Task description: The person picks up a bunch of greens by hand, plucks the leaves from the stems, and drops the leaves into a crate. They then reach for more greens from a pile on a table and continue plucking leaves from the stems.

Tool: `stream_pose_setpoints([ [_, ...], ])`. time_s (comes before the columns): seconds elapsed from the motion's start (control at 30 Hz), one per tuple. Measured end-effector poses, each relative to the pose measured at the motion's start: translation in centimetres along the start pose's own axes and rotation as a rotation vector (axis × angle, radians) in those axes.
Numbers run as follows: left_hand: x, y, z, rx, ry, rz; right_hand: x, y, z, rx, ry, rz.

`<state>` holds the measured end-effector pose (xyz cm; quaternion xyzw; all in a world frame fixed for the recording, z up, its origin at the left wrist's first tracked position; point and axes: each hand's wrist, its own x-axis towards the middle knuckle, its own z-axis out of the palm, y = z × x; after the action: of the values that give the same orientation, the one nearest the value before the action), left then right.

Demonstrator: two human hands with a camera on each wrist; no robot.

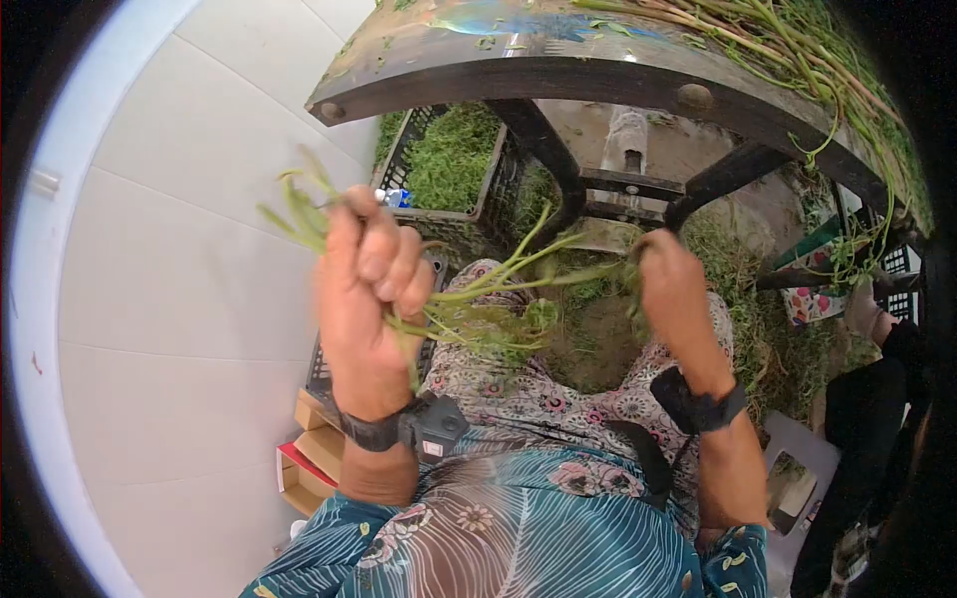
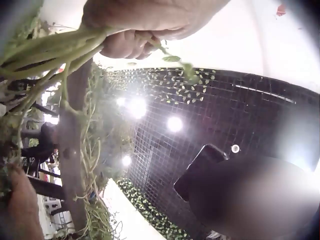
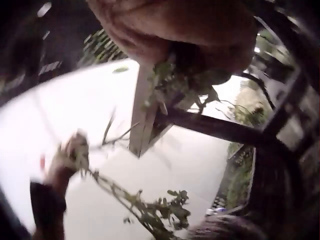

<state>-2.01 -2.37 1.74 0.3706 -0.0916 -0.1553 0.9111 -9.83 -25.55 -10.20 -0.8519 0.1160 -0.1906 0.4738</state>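
The green stems (image 1: 477,290) were held in front of the worktop's (image 1: 558,78) near edge, above a patterned lap (image 1: 498,384). They were gripped in the curled fingers of the left hand (image 1: 374,289), towards the worktop's left corner. A leafy tuft (image 1: 632,274) was gripped in the right hand (image 1: 673,284) and partly hidden by it; whether it was joined to the stems could not be told. Along the worktop's right edge a heap of stems (image 1: 812,70) was spread, some hanging over. Beneath the left corner a black crate (image 1: 503,184) was filled with greens (image 1: 454,159). The way beyond the hands was crossed by dark table legs (image 1: 543,149). A grey stool (image 1: 802,444) and a black-clothed person (image 1: 862,419) were seen at the right.
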Motion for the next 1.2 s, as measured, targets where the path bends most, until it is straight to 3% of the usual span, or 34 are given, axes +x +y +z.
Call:
stream_pose_setpoints([
  [0.03, 0.0, 0.7, 0.0, -0.002, -0.017, 0.05, 0.2, 4.4, 0.4, 0.183, 0.119, 0.06],
  [0.1, 0.1, 2.6, -0.5, -0.01, -0.041, 0.164, 0.4, 6.4, -0.6, 0.614, 0.281, 0.358],
  [0.17, 0.1, 2.9, -0.6, -0.059, -0.012, 0.183, 0.2, 3.9, -3.4, 1.113, 0.356, 0.862],
  [0.27, 0.8, 2.5, -1.7, -0.225, -0.038, 0.121, -0.6, 2.7, -3.9, 1.48, 0.048, 0.748],
  [0.37, 1.3, 2.0, -2.3, -0.357, 0.017, 0.074, -0.9, 1.3, -3.5, 1.584, -0.022, 0.687],
  [0.5, 1.7, 2.0, -3.2, -0.391, 0.068, 0.079, -1.5, -1.6, -3.0, 1.497, -0.082, 0.643],
  [0.63, 2.2, 1.9, -4.5, -0.452, 0.092, 0.017, -2.2, -2.7, -2.5, 1.351, -0.423, 0.54],
  [0.73, 2.4, 1.6, -4.8, -0.477, 0.089, -0.016, -2.9, -3.5, -0.7, 1.115, -0.541, 0.394],
  [0.77, 2.4, 1.5, -4.8, -0.483, 0.095, -0.02, -2.7, -4.2, -0.8, 0.908, -0.597, 0.443],
  [0.87, 2.5, 1.5, -5.1, -0.51, 0.077, -0.056, -2.3, -6.3, 0.4, 0.369, -0.403, 0.054],
  [0.9, 2.4, 1.4, -4.9, -0.524, 0.08, -0.07, -2.0, -7.1, 0.4, 0.346, -0.4, 0.09],
  [1.0, 2.2, 1.2, -4.3, -0.549, 0.078, -0.094, -1.7, -6.1, 2.3, 0.176, -0.269, -0.205],
  [1.1, 2.2, 1.3, -4.3, -0.541, 0.052, -0.091, -1.3, -5.8, 1.8, -0.048, -0.39, -0.209],
  [1.2, 2.3, 1.4, -4.5, -0.552, 0.041, -0.104, -1.3, -5.8, 2.0, 0.078, -0.216, -0.235],
])
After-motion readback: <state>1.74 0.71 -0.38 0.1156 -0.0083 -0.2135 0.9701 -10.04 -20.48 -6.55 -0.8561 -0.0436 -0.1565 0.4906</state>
